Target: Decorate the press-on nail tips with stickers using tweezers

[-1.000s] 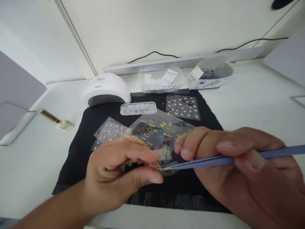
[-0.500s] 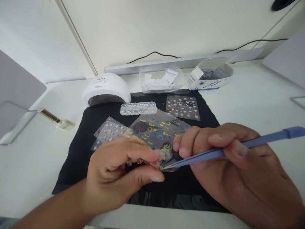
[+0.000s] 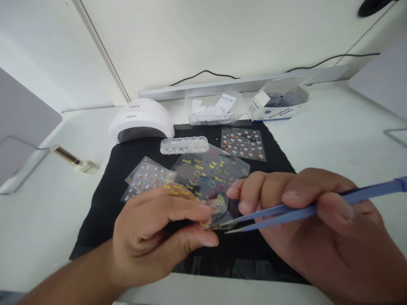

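Between the thumb and fingers of my left hand [image 3: 152,237] is the near corner of a clear sticker sheet [image 3: 206,173] with yellow, red and blue drawings. My right hand [image 3: 324,220] is closed round blue tweezers [image 3: 286,216]. Their two metal tips are apart, just right of my left thumb and close to the sheet's corner. The raised fingers of my right hand are at the sheet's right edge; whether they touch it is unclear. Whatever else lies inside my left hand is hidden.
On the black cloth [image 3: 104,203] lie a clear compartment case [image 3: 184,145], patterned sheets at left [image 3: 148,176] and another sheet [image 3: 243,144]. Behind are a white lamp [image 3: 143,118], a clear tray [image 3: 216,110] and an alcohol pad box [image 3: 278,103]. A gold-capped bottle [image 3: 74,161] lies left.
The tweezers' tips have parted and moved back to the right, away from my left fingertips. My right hand has shifted slightly right. My left hand is nearly unmoved.
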A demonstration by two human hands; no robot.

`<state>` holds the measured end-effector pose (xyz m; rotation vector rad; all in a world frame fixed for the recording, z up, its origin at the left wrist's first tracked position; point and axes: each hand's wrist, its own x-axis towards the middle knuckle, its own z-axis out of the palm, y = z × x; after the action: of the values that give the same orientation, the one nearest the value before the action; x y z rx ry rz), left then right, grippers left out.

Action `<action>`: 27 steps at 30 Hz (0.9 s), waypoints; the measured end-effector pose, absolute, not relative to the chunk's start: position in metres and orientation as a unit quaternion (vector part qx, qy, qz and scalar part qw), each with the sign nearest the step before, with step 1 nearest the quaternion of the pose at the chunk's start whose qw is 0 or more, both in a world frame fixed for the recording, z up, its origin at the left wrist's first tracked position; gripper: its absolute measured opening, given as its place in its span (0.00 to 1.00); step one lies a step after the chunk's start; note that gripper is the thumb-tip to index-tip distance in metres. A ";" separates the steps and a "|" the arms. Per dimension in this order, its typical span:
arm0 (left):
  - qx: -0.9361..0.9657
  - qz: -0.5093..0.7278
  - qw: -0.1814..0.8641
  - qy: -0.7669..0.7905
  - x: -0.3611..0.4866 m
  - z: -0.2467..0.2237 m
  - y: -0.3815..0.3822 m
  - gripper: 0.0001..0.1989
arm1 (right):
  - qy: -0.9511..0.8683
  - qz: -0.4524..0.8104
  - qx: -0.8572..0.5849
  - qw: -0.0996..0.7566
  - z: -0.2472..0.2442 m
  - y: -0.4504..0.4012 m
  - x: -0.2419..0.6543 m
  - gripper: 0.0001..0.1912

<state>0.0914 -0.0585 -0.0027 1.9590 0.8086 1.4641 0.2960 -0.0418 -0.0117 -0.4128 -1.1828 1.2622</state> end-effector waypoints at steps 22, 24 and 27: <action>0.846 0.455 0.141 0.238 0.082 -0.002 -0.056 0.05 | -0.527 0.555 -0.203 0.610 -0.005 -0.045 0.298 0.12; 0.836 0.472 0.128 0.248 0.085 -0.005 -0.058 0.05 | -0.529 0.566 -0.206 0.598 -0.005 -0.044 0.299 0.12; 0.811 0.504 0.114 0.276 0.088 -0.010 -0.060 0.04 | -0.530 0.576 -0.209 0.586 -0.004 -0.043 0.302 0.11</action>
<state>0.0876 -0.0602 -0.0100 2.3772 0.8095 1.4775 0.3019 -0.0434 -0.0043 -0.4869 -1.2367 1.3444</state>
